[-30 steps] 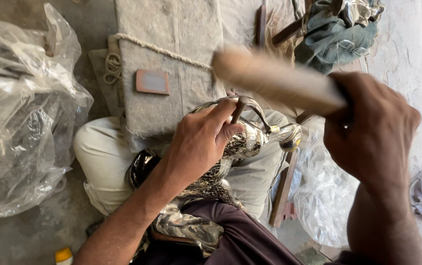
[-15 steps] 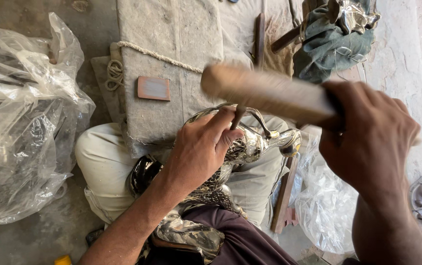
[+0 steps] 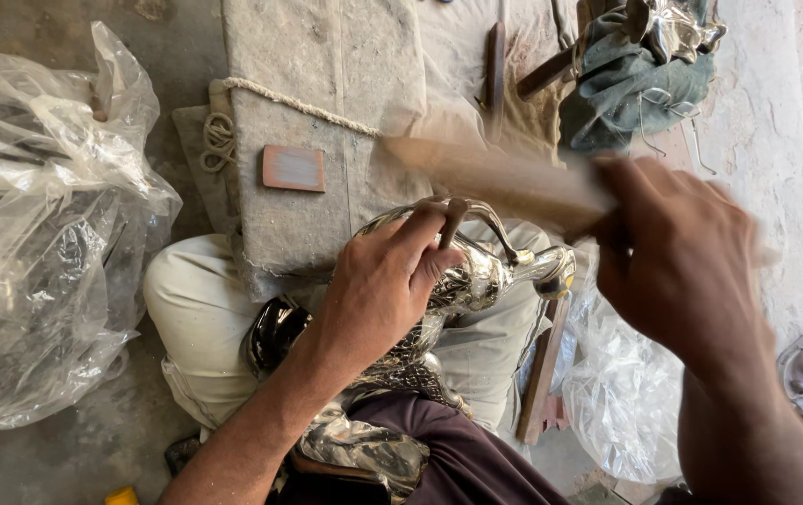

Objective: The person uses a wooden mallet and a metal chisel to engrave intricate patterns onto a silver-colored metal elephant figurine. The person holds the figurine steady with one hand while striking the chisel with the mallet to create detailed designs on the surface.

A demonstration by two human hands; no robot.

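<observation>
I noted L hand (image 3: pixel 378 285) pinched a punch (image 3: pixel 451 223) on the metal jug (image 3: pixel 476 276); R hand (image 3: pixel 677 257) gripped a blurred mallet (image 3: pixel 495 178).

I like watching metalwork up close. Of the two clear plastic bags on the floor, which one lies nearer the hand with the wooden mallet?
The smaller plastic bag, just below the right hand; the big crumpled bag lies far left.

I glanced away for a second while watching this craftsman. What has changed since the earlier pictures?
The right hand has swung the wooden mallet down toward the punch; it was raised higher before and is now a blur just above it. Nothing was let go or newly grasped. The left hand still steadies the punch on the shiny metal vessel in the lap, and the plastic bag and cloth pad lie as before.
</observation>
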